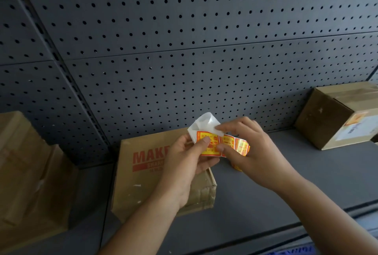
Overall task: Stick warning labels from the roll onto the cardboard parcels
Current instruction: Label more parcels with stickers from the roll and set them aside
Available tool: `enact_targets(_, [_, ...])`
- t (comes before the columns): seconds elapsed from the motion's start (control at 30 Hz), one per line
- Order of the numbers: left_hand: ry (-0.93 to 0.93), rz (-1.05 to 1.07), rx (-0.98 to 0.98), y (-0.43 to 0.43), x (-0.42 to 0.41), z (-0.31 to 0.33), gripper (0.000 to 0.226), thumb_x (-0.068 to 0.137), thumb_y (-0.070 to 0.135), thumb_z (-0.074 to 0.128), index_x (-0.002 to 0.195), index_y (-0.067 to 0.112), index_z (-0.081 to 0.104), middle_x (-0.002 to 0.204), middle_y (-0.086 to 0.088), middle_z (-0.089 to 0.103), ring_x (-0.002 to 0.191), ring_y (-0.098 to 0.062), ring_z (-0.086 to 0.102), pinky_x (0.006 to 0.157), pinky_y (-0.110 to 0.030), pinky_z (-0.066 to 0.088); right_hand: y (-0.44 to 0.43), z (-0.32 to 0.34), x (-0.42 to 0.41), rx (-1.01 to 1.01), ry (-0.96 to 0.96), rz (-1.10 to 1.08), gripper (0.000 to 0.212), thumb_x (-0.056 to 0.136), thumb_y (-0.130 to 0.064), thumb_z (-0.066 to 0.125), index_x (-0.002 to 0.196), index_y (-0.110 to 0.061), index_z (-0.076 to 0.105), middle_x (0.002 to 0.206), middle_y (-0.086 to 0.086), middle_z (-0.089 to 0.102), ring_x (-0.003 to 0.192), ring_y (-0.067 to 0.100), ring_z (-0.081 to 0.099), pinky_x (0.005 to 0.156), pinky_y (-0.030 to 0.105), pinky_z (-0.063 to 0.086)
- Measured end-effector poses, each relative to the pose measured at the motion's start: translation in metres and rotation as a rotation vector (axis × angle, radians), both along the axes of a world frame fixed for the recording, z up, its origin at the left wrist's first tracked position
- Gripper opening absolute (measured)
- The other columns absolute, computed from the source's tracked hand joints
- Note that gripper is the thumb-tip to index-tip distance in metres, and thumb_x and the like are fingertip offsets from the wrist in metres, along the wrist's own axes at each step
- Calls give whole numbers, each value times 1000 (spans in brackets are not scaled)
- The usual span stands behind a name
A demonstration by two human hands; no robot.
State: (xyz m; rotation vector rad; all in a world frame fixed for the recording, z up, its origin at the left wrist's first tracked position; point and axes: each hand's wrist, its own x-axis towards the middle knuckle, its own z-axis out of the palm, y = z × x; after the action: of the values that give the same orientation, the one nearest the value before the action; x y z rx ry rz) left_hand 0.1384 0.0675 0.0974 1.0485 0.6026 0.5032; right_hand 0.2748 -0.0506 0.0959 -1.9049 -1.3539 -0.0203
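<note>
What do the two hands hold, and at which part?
The label strip: left hand pinches the end label, right hand pinches the backing beside it.

Over the grey shelf (286, 183), left hand (188, 160) pinching a yellow-and-red label (212, 140), right hand (253, 150) gripping the label strip (235, 144) beside it, white backing paper (204, 123) curling upward, red-printed parcel (143, 173) beneath the hands, left parcel (26, 173) and right parcel (335, 117) well apart, perforated panel (184, 50) behind.

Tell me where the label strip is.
Head view, centre: the label strip is pinched between the left hand and right hand, just above the red-printed parcel on the shelf.
</note>
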Motion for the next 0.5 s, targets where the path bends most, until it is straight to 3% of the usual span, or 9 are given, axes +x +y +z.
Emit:
enact_targets(0.1, [-37, -34, -73, -2, -1, 2, 17, 99, 12, 62, 113, 12, 71, 105, -11, 79, 93, -23, 78, 77, -30, 64, 2, -2, 0, -27, 83, 22, 30, 93, -36, 68, 122, -30, 66, 114, -20, 61, 114, 9, 58, 95, 36, 51])
enact_targets(0.27, [-83, -77, -93, -4, -4, 2, 18, 100, 11, 58, 112, 8, 72, 107, -11, 79, 99, -23, 77, 85, -32, 63, 3, 5, -2, -49, 193, 72, 21, 94, -35, 65, 113, -31, 72, 106, -22, 70, 107, -2, 63, 89, 13, 45])
enact_targets(0.4, [-78, -84, -85, -4, -6, 0, 18, 100, 15, 58, 107, 5, 72, 108, -13, 79, 105, -23, 75, 91, -35, 60, 2, 3, -6, -73, 184, 88, 30, 86, -48, 68, 113, -33, 72, 104, -24, 71, 106, -2, 63, 88, 15, 47])
enact_targets(0.5, [-68, -101, -61, -3, -7, -1, 22, 101, 19, 57, 104, 6, 74, 110, -14, 78, 107, -25, 74, 95, -38, 57, 4, 1, -7, -64, 185, 70, 24, 87, -41, 72, 110, -34, 72, 100, -25, 70, 102, -2, 64, 83, 13, 46])
